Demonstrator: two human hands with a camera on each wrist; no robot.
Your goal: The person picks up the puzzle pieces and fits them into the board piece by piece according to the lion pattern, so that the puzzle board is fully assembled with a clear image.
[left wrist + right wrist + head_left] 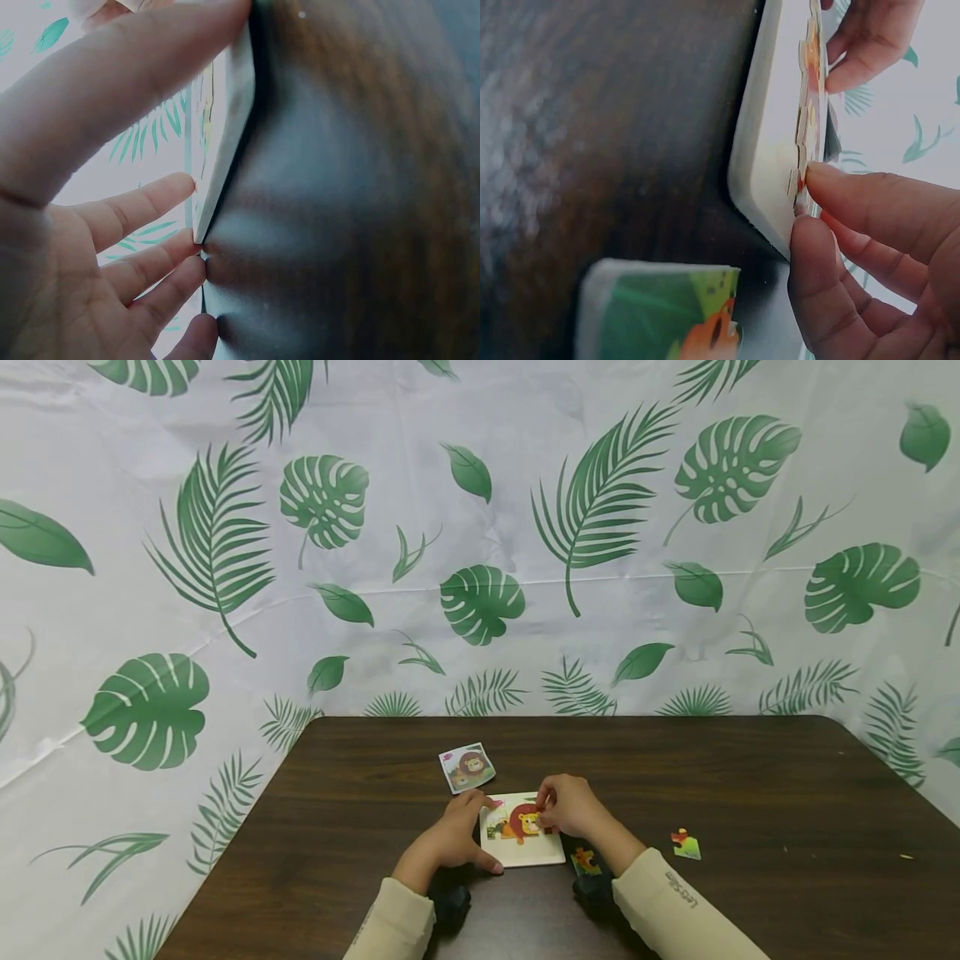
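Note:
A pale puzzle board [528, 857] lies on the dark table, with joined pieces forming part of a lion picture [517, 823]. My left hand [452, 837] is spread at the board's left side, thumb at the near edge and fingertips at the left edge, the fingers fairly straight in the left wrist view. Over the board's right part, my right hand [573, 807] pinches a puzzle piece [793, 182] between thumb and finger, low against the board. Those fingers hide most of that piece.
Beside my right wrist lies a loose green and orange piece [584, 861]. Farther right is another loose piece [686, 843], red, yellow and green. A lion picture card [467, 767] lies behind the board's left corner. A leaf-printed cloth [480, 527] hangs behind the table [750, 785].

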